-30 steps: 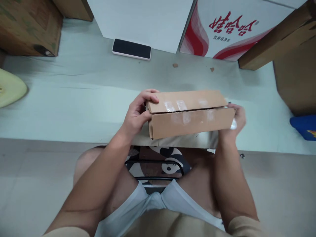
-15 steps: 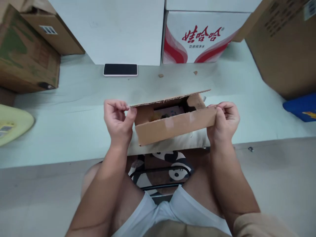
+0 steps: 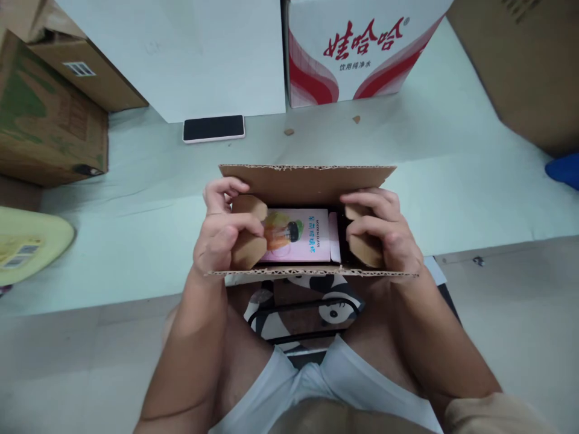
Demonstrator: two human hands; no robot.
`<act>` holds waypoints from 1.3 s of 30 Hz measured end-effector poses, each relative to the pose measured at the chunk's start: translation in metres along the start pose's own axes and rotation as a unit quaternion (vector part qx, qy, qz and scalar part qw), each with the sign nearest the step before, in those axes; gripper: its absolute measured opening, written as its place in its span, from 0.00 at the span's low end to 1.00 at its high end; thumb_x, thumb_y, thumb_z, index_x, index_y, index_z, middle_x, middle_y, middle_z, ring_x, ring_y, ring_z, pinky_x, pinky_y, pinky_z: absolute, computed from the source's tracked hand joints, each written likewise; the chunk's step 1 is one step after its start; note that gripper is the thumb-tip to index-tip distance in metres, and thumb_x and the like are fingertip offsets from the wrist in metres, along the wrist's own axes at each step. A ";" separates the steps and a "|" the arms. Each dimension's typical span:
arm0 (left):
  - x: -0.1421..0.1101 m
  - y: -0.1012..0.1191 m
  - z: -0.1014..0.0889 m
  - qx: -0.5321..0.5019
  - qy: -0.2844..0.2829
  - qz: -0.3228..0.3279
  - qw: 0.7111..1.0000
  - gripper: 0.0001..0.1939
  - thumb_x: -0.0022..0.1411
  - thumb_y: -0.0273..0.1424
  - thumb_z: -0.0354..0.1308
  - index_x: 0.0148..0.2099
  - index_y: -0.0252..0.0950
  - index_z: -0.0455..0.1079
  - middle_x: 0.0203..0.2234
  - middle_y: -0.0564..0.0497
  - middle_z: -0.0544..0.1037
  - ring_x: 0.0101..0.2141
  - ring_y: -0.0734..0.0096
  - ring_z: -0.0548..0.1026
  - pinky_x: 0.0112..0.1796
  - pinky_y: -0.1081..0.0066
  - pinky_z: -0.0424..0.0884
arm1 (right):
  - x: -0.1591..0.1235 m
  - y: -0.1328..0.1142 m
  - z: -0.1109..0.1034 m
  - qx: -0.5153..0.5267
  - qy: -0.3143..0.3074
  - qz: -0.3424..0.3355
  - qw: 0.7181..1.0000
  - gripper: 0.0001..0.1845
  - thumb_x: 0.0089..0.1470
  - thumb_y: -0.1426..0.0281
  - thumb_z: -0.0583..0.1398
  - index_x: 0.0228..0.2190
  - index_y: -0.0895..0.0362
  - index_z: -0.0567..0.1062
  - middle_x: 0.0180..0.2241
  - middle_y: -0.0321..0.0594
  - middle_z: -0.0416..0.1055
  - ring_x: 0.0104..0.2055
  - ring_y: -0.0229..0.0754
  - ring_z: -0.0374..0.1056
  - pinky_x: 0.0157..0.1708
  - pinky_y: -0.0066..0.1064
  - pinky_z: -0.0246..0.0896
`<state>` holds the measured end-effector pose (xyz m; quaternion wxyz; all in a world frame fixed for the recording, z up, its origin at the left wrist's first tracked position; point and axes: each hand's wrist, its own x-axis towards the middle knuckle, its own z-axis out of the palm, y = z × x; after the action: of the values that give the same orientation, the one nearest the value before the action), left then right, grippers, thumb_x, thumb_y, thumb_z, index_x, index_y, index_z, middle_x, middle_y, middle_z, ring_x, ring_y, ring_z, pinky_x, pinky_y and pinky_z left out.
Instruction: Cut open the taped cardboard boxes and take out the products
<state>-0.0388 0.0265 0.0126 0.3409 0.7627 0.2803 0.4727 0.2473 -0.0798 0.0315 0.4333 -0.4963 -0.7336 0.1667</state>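
Observation:
An opened brown cardboard box (image 3: pixel 307 184) is held at the table's front edge, its long flaps spread to the far and near sides. Inside lies a pink printed carton (image 3: pixel 319 244) with a picture of a glass and blue lettering. My left hand (image 3: pixel 218 232) grips the left end, fingers bent around the small end flaps. At the right end, my right hand (image 3: pixel 392 226) does the same, its fingers curled over two small flaps. Part of the carton's left side is hidden behind the left flaps.
A phone (image 3: pixel 213 128) lies before a large white box (image 3: pixel 217 60). Beside that stands a white and red box (image 3: pixel 362 54). Brown cartons (image 3: pixel 49 114) occupy the left, with a yellow container (image 3: pixel 34 244) nearer. A big brown carton (image 3: pixel 529 66) and a blue object (image 3: pixel 563 170) are at right.
The box has turned level and tipped its opening toward me. Its long flaps are now spread apart, showing the pink carton. Both hands have shifted from the corners onto the end flaps.

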 end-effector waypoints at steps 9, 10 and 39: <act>0.007 0.009 0.005 -0.105 0.012 0.011 0.994 0.28 0.59 0.58 0.56 0.24 0.39 0.66 0.44 0.45 0.62 0.45 0.55 0.64 0.48 0.56 0.69 | -0.003 -0.026 -0.041 -0.049 0.068 -0.089 0.992 0.09 0.59 0.71 0.57 0.30 0.49 0.76 0.25 0.36 0.74 0.48 0.52 0.77 0.55 0.54 0.70; 0.006 0.009 0.004 -0.103 0.004 0.009 0.995 0.28 0.59 0.59 0.56 0.24 0.39 0.67 0.45 0.45 0.62 0.46 0.55 0.65 0.49 0.55 0.68 | -0.002 -0.032 -0.049 -0.089 0.032 -0.080 0.992 0.09 0.58 0.73 0.57 0.31 0.48 0.76 0.25 0.36 0.74 0.48 0.52 0.77 0.52 0.51 0.72; -0.015 0.036 0.006 -0.073 -0.031 -0.040 0.996 0.09 0.60 0.36 0.56 0.32 0.39 0.73 0.51 0.44 0.68 0.58 0.51 0.60 0.64 0.48 0.56 | 0.069 -0.059 0.011 -0.425 -0.463 0.058 0.776 0.14 0.55 0.56 0.63 0.36 0.54 0.77 0.43 0.45 0.76 0.40 0.49 0.73 0.29 0.34 0.57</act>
<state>-0.0350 -0.0081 0.0313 0.4230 0.7382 0.2645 0.4541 0.1956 -0.0445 0.0972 -0.2236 -0.5345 -0.8118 0.0727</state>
